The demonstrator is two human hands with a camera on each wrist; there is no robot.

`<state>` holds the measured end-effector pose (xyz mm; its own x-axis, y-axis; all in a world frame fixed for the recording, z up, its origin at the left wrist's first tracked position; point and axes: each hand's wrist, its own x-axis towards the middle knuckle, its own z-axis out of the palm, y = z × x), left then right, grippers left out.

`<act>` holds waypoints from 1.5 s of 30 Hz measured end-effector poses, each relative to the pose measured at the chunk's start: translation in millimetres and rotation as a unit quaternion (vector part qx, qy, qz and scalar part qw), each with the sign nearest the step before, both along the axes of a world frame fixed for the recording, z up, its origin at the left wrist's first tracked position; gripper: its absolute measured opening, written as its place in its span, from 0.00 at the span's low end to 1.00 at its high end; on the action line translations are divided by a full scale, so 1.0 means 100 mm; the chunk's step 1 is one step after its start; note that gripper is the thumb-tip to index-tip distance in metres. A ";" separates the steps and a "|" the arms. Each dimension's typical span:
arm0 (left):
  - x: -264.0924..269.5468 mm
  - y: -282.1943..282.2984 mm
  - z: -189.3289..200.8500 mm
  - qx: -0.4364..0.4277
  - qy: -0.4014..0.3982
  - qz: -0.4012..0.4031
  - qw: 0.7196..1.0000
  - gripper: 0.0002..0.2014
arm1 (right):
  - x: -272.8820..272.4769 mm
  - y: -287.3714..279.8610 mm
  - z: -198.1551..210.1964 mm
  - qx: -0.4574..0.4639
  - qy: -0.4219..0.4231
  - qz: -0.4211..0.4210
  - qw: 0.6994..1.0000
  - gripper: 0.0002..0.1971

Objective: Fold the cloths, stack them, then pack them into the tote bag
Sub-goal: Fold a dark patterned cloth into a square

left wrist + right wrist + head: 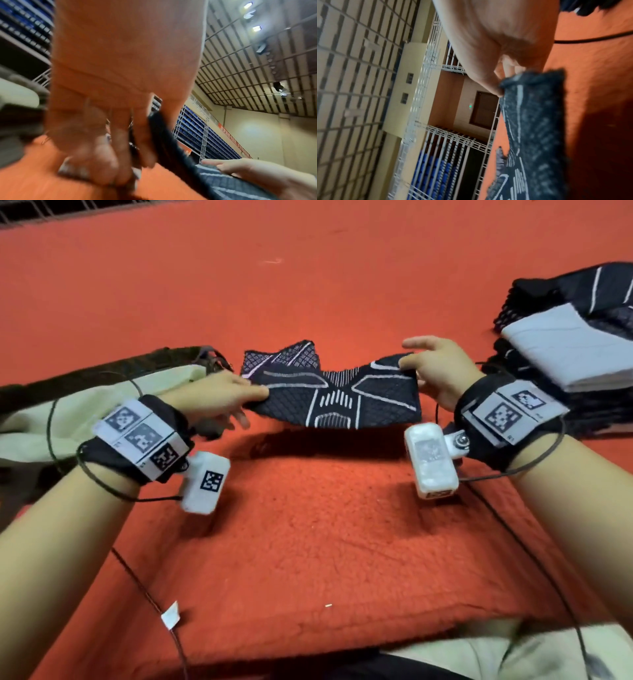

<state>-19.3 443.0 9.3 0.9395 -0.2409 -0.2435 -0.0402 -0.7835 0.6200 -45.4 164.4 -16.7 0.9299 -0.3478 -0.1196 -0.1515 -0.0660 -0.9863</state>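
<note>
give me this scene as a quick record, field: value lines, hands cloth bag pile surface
left hand: left hand pinches the left end of the black knitted cloth with white line pattern
right hand: right hand pinches the cloth's right end
cloth state: held stretched between both hands, lifted off the surface, shadow beneath it
bag: cream fabric tote bag with dark straps lies at the left, beside the left hand
pile: stack of dark folded cloths at the right, a white folded piece on top
surface: red fuzzy blanket
</note>
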 end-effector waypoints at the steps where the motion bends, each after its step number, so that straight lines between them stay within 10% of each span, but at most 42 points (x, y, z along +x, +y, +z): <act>1: -0.02 0.00 -0.09 0.040 0.046 -0.016 0.998 0.13 | -0.02 0.00 -0.09 -0.029 0.036 0.008 0.999 0.20; 5: 0.00 0.00 -0.31 0.131 0.112 -0.037 0.984 0.15 | -0.08 0.00 -0.36 -0.141 0.146 0.064 0.977 0.09; 13: 0.14 -0.12 -0.35 -0.016 0.082 0.042 0.996 0.11 | -0.12 -0.03 -0.27 -0.248 0.236 0.120 0.932 0.08; 25: 0.14 -0.03 -0.47 -0.065 0.166 0.027 0.984 0.11 | 0.00 0.66 -0.02 -0.205 0.120 0.123 0.964 0.12; 38: 0.14 0.02 -0.55 -0.108 0.159 0.026 0.981 0.13 | 0.11 0.92 -0.22 -0.317 0.131 0.209 0.916 0.09; 45: 0.09 -0.05 -0.42 -0.124 0.132 0.014 0.983 0.12 | 0.01 0.77 -0.22 -0.462 0.085 0.310 0.826 0.21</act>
<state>-9.8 438.0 -32.7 0.8590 -0.2981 -0.4162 0.1674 -0.6047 0.7786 -44.5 241.1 -38.6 0.9604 0.1737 -0.2178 0.0625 -0.8962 -0.4393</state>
